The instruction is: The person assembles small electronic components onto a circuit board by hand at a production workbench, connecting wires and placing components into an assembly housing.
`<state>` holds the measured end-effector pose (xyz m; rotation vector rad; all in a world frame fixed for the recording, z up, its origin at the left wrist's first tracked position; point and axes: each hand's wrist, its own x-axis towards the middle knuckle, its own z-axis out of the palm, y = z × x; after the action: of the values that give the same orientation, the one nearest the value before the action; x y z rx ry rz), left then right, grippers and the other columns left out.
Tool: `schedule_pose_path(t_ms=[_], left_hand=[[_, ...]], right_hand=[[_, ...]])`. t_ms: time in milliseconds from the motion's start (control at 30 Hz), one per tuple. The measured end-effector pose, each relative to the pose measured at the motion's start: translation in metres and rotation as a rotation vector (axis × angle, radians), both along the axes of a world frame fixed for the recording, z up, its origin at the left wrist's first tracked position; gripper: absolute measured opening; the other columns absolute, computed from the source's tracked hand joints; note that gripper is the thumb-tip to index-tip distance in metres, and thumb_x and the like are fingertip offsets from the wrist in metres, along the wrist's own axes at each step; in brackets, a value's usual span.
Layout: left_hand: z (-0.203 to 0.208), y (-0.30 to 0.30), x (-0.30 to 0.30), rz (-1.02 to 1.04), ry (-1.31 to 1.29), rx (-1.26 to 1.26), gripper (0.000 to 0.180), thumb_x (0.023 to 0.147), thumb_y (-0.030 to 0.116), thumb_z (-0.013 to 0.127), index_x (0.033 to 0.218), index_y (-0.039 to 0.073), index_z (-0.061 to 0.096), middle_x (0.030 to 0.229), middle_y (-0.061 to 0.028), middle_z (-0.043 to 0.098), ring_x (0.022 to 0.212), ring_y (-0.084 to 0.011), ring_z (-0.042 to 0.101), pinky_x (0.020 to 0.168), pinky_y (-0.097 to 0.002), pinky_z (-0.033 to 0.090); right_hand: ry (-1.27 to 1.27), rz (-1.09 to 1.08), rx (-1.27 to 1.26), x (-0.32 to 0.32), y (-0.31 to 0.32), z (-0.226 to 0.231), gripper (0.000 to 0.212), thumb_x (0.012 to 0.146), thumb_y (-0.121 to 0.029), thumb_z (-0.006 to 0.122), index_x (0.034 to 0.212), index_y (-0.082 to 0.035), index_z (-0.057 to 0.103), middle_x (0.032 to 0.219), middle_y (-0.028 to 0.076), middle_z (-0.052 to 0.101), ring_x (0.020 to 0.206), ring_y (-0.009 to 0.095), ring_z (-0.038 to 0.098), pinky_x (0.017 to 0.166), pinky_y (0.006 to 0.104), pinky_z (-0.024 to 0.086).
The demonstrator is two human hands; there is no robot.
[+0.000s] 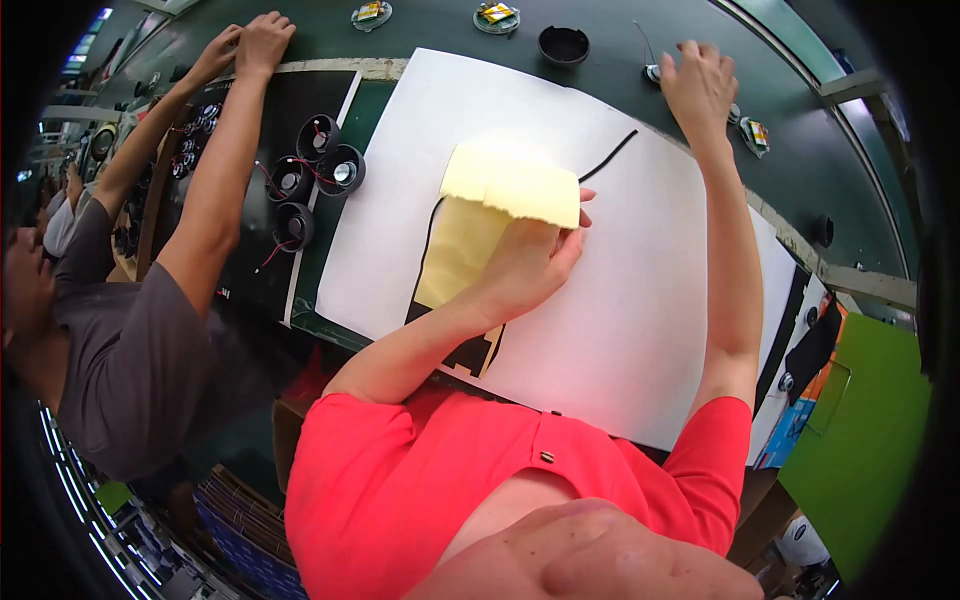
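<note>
My left hand (532, 262) is closed on a torn-edged sheet of yellow backing paper (510, 180), with some fingers hidden behind it. More yellow paper and a black sheet piece (470, 352) lie under my wrist and forearm. A thin black strip (612, 153) sticks out to the right of the paper. My right hand (702, 85) reaches far over the dark green belt, fingers spread, holding nothing visible. Beside its thumb sits a small round metallic part (652, 73) with a thin wire; whether they touch is unclear.
Under the work lies a large white board (400, 240). Several black round housings with speakers and red wires (318, 138) stand to the left, beside a co-worker's arms (215, 190). On the belt are green circuit assemblies (497, 17) and a black cup (564, 46). A green panel (850, 440) stands right.
</note>
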<state>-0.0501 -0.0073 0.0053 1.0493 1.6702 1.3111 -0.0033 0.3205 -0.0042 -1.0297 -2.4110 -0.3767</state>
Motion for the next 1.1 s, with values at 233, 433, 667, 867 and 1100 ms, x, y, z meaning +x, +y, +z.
schedule_pose_path(t_ms=[233,433,667,867,1100], left_hand=[[-0.006,0.003,-0.008,-0.02,-0.098,-0.029,0.037,0.1,0.006,0.055,0.137,0.003,0.057,0.11,-0.0078,0.066,0.083,-0.0116,0.064,0.073,-0.0272,0.056],[-0.011,0.009,-0.005,-0.053,0.011,0.022,0.028,0.1,0.005,0.055,0.126,0.001,0.065,0.106,-0.0076,0.067,0.085,-0.0125,0.065,0.074,-0.0281,0.056],[-0.002,0.009,-0.008,-0.1,-0.409,0.008,0.023,0.104,0.015,0.055,0.121,0.002,0.067,0.102,-0.0062,0.069,0.083,-0.0126,0.066,0.071,-0.0293,0.055],[0.018,0.006,-0.025,0.037,-0.559,0.141,0.051,0.111,0.035,0.043,0.149,0.0,0.042,0.126,-0.0164,0.066,0.106,-0.0244,0.071,0.078,-0.0335,0.059],[0.014,0.01,0.005,-0.355,-0.749,0.011,0.055,0.112,0.042,0.034,0.151,0.003,0.038,0.131,-0.0169,0.058,0.113,-0.025,0.067,0.082,-0.0425,0.063]], right_hand=[[0.115,0.466,-0.35,-0.154,-0.055,0.012,0.058,0.091,-0.03,0.071,0.137,0.002,0.056,0.128,0.025,0.063,0.12,0.043,0.058,0.102,0.0486,0.047],[-0.103,0.505,-0.291,-0.205,-0.032,-0.034,0.062,0.092,-0.045,0.075,0.144,-0.017,0.056,0.135,0.006,0.067,0.13,0.026,0.059,0.102,0.05,0.05],[0.134,0.679,-0.434,-0.14,-0.074,0.047,0.062,0.09,-0.026,0.072,0.141,0.001,0.052,0.131,0.026,0.061,0.123,0.042,0.056,0.105,0.0487,0.045],[0.266,0.861,-0.48,0.022,-0.133,0.068,0.07,0.078,-0.006,0.082,0.142,-0.008,0.054,0.128,0.012,0.065,0.119,0.031,0.06,0.102,0.0411,0.051],[0.274,0.839,-0.778,0.134,-0.204,0.04,0.076,0.077,0.001,0.08,0.147,-0.008,0.05,0.133,0.013,0.062,0.123,0.035,0.058,0.1,0.0431,0.055]])
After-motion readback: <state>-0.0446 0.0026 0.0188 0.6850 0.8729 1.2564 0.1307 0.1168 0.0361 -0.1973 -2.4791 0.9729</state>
